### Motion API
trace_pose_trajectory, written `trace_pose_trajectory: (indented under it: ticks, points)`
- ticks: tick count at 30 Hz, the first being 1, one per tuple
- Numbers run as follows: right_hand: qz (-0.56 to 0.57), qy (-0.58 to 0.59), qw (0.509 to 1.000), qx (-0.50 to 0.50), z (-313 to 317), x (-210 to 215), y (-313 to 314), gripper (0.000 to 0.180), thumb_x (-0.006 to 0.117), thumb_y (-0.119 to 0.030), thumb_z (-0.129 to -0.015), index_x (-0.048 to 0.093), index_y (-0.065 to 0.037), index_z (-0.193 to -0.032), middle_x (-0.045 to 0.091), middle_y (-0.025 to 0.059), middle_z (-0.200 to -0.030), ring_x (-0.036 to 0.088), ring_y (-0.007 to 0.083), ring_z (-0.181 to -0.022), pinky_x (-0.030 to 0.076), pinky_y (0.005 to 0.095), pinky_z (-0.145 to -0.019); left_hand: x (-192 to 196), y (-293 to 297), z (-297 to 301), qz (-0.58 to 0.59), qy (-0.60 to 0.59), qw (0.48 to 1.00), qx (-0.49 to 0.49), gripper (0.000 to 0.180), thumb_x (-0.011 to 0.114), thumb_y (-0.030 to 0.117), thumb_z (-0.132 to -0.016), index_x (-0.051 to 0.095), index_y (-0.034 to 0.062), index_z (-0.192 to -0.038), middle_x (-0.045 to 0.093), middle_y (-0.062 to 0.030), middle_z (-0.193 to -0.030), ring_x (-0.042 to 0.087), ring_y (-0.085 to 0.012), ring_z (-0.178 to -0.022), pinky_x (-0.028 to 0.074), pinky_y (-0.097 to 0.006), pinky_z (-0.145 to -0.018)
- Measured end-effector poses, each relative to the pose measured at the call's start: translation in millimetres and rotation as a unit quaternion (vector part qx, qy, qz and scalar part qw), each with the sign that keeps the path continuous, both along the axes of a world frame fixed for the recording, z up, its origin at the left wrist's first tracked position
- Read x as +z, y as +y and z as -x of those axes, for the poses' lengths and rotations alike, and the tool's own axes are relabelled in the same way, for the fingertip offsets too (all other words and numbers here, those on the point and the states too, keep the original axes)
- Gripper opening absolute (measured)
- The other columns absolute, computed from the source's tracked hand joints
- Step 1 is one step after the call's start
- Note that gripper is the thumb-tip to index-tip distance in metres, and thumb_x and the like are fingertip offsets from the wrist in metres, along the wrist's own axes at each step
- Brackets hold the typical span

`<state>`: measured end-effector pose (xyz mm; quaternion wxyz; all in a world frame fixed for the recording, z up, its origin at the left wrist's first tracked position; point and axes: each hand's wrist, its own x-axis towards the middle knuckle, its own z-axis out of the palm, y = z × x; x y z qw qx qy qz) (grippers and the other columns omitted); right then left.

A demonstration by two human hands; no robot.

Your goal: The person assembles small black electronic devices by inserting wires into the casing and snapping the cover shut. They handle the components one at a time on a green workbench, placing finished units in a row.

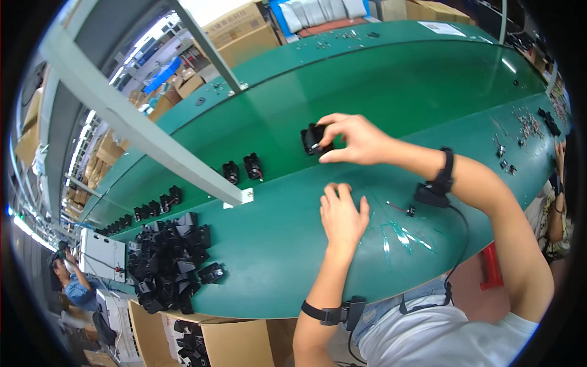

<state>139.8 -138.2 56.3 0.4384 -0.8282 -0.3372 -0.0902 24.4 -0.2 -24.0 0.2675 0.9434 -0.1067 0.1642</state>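
My right hand [358,140] reaches over the green belt with thumb and fingers around a black plastic housing [310,139]. The housing sits at the belt's near side, partly covered by the fingertips. Nearer to me, my left hand [342,214] lies on the green worktable [269,244], empty, its fingers apart. Right of it is a small black part with a thin red wire [408,210]. Clear shiny strips [400,235] lie close by. To the left, two similar black housings [252,166] stand on the belt, one showing a red wire.
A large pile of black housings [168,257] covers the table's left part. A grey metal post [147,122] slants down to the table. More housings [147,210] line the belt at left. Small metal parts [529,125] lie scattered at right, near another person's hand [559,156].
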Motion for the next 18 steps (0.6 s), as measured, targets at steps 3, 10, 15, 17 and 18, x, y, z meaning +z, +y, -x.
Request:
trace_pose_trajectory:
  ticks: [3, 10, 15, 17, 18]
  points:
    - [0.138, -0.055, 0.988, -0.031, -40.7, -27.2, 57.9, 0.030, 0.086, -0.029, -0.070, 0.072, -0.009, -0.087, 0.062, 0.0141, -0.123, 0.061, 0.0338, -0.107, 0.051, 0.0430, -0.091, -2.8, 1.4, -6.3, -0.006, -0.009, 1.000, -0.007, 0.035, 0.075, 0.023, -0.080, 0.060, 0.0041, -0.105, 0.054, -0.0178, -0.112, 0.056, -0.0378, -0.100, 0.049, -0.046, -0.085]
    - [0.280, -0.115, 0.951, -0.057, -72.3, -65.5, 136.8, 0.031, 0.083, -0.039, -0.069, 0.075, -0.015, -0.087, 0.065, 0.0124, -0.107, 0.057, 0.0348, -0.112, 0.049, 0.0480, -0.094, 2.1, 31.7, -7.1, -0.024, 0.035, 0.999, 0.033, 0.039, 0.075, 0.018, -0.074, 0.059, -0.0011, -0.103, 0.055, -0.0218, -0.111, 0.058, -0.0405, -0.100, 0.053, -0.049, -0.082]
    - [0.172, -0.201, 0.960, -0.087, -45.8, -29.8, 122.5, 0.029, 0.079, -0.026, -0.073, 0.069, -0.006, -0.090, 0.061, 0.0147, -0.117, 0.052, 0.0361, -0.119, 0.046, 0.0461, -0.099, 33.4, 97.4, 34.7, 0.117, -0.040, 0.992, -0.003, 0.037, 0.075, 0.023, -0.079, 0.061, 0.0024, -0.105, 0.059, -0.0201, -0.114, 0.058, -0.0384, -0.107, 0.048, -0.046, -0.095]
    - [0.096, -0.188, 0.977, 0.013, -22.4, -10.4, 135.3, 0.020, 0.072, -0.014, -0.079, 0.062, -0.005, -0.093, 0.059, 0.0156, -0.119, 0.055, 0.0361, -0.117, 0.047, 0.0436, -0.097, 67.6, 174.3, 52.4, 0.111, -0.154, 0.979, 0.071, 0.032, 0.075, 0.023, -0.077, 0.063, 0.0035, -0.099, 0.063, -0.0187, -0.104, 0.059, -0.0375, -0.104, 0.048, -0.045, -0.094]
    - [0.063, -0.144, 0.983, 0.094, -6.2, -7.1, 151.9, 0.023, 0.073, -0.016, -0.078, 0.062, -0.004, -0.094, 0.058, 0.0160, -0.120, 0.056, 0.0370, -0.115, 0.047, 0.0434, -0.097, 87.2, 212.9, 56.3, 0.083, -0.139, 0.976, 0.143, 0.032, 0.075, 0.022, -0.076, 0.064, 0.0029, -0.099, 0.063, -0.0181, -0.105, 0.060, -0.0372, -0.101, 0.048, -0.045, -0.092]
